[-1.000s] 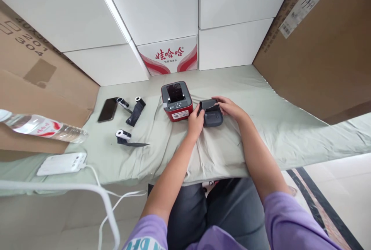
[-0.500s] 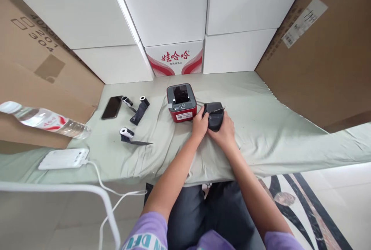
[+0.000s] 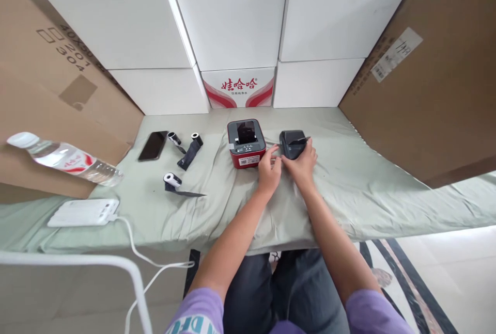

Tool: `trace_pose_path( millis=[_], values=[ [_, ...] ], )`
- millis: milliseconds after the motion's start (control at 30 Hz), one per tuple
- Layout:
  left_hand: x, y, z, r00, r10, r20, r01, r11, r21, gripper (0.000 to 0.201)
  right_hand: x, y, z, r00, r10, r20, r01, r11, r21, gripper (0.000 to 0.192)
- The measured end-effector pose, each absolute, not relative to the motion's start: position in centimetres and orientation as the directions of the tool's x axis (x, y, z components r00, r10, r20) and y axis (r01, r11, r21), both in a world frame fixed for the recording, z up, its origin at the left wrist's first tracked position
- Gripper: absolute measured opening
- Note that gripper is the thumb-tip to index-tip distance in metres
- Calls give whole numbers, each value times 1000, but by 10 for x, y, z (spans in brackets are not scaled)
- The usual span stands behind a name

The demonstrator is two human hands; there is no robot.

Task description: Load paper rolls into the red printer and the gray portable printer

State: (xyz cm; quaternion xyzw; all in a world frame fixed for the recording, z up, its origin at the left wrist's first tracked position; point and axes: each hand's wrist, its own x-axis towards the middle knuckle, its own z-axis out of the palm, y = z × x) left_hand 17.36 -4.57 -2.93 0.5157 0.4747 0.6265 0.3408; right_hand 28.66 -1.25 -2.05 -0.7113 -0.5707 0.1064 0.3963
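Observation:
A small black box-like device, seemingly a portable printer, sits on the cloth-covered table with a dark strip sticking out of its top. My right hand grips it from the near right side, thumb at the front and fingers along its right edge. My left hand is off the device, between it and the red and black printer; its fingers are loosely bent and apart, with nothing seen in them. The fingertips come close to the red printer's right front corner; whether they touch it I cannot tell.
Left of the red printer lie several paper rolls with dark strips, one nearest me, and a phone. A water bottle and a white power bank with a cable are further left. Cartons flank the table.
My left hand has let go of the black device and drawn back slightly, while my right hand still holds it. The camera view has tilted up a little.

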Motion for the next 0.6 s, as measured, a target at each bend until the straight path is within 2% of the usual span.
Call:
trace_pose_path(
  millis=[67, 200, 300, 367, 433, 500, 600],
  values=[
    [174, -49, -27, -259, 872, 416, 103, -403, 909, 36, 282, 13, -16, 369, 877, 309, 717, -57, -695, 116],
    [173, -51, -23, -204, 782, 589, 232, -546, 805, 22, 266, 51, -12, 400, 886, 235, 721, -146, -678, 115],
    [175, -51, -21, -192, 750, 633, 270, -580, 768, 18, 258, 59, -18, 404, 886, 228, 738, -168, -654, 111],
    [177, -53, -19, -189, 736, 650, 271, -597, 755, 17, 257, 56, -21, 414, 864, 286, 748, -143, -648, 108],
    [176, -58, -14, -192, 706, 682, 272, -629, 728, 17, 256, 51, -22, 405, 816, 412, 763, -54, -644, 102],
    [165, -62, -4, -247, 658, 711, 282, -653, 703, 17, 253, 45, -21, 343, 752, 562, 781, 104, -616, 90],
    [121, -57, 15, -464, 581, 669, 331, -587, 739, 14, 242, 35, -21, 180, 696, 695, 748, 362, -556, 66]
  ],
)
